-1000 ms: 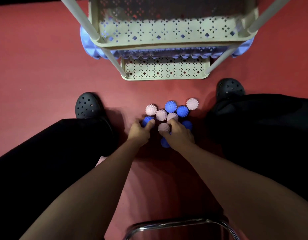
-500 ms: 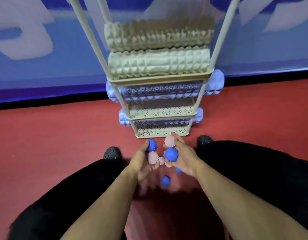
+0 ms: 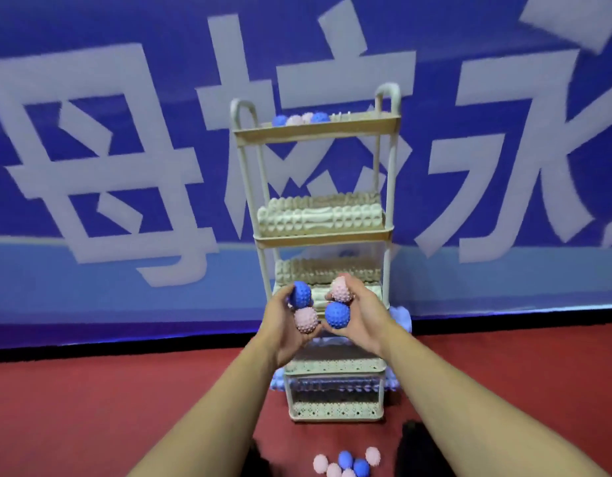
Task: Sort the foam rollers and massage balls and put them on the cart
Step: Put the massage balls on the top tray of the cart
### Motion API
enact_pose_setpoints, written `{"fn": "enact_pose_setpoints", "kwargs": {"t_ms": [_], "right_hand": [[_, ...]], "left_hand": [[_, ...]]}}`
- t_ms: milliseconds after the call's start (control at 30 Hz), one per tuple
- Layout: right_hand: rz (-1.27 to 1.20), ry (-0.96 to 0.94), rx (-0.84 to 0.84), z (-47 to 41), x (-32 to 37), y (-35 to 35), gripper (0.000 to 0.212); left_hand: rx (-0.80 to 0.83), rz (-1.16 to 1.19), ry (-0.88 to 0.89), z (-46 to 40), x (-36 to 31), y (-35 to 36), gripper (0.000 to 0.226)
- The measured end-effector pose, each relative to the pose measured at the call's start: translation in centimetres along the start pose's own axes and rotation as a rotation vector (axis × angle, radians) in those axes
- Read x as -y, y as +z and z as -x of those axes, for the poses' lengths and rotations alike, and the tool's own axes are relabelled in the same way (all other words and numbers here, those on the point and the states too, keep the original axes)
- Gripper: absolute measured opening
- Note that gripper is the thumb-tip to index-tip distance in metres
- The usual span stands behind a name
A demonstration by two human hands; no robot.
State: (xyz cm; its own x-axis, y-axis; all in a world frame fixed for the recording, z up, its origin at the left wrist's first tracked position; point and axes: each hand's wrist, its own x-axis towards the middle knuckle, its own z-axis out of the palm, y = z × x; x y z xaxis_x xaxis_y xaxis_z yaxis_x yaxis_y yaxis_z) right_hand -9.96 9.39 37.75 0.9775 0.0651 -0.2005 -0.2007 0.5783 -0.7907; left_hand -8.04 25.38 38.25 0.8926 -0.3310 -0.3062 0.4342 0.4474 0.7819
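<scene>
I hold spiky massage balls up in front of the cream cart [image 3: 316, 130]. My left hand [image 3: 283, 327] grips a blue ball [image 3: 300, 293] and a pink ball [image 3: 306, 319]. My right hand [image 3: 361, 316] grips a pink ball [image 3: 342, 290] and a blue ball [image 3: 337, 315]. The cart's top shelf carries several blue and pink balls [image 3: 299, 119]. Cream foam rollers [image 3: 318, 218] lie on the middle shelves, and light blue rollers [image 3: 399, 315] stick out of the lower shelves. Several more balls [image 3: 345, 463] lie on the red floor below.
A blue banner wall [image 3: 125, 166] with large pale characters stands right behind the cart. Red floor [image 3: 125, 407] stretches to both sides. My dark shoe [image 3: 416, 442] is beside the loose balls at the bottom right.
I have risen from the floor, lifting both hands with the balls from the pile up to the cart's mid height. The view has tilted up to show the whole cart.
</scene>
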Motion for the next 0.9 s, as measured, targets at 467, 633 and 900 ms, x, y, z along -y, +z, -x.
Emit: {"fn": "enact_pose_setpoints", "kwargs": {"t_ms": [467,633,900], "right_hand": [[0.956,-0.69,-0.003,0.9,23.1,12.6,0.031],[1.461,-0.817,-0.17,-2.7,29.2,14.1,0.039],[1.812,-0.655,-0.135,-8.8,33.9,14.5,0.039]], "left_hand": [[0.013,-0.64,0.727,2.1,-20.4,13.3,0.019],[-0.104,-1.005,0.9,-0.6,-26.1,15.3,0.032],[-0.267,-1.615,0.89,-7.9,-31.4,18.3,0.051]]}}
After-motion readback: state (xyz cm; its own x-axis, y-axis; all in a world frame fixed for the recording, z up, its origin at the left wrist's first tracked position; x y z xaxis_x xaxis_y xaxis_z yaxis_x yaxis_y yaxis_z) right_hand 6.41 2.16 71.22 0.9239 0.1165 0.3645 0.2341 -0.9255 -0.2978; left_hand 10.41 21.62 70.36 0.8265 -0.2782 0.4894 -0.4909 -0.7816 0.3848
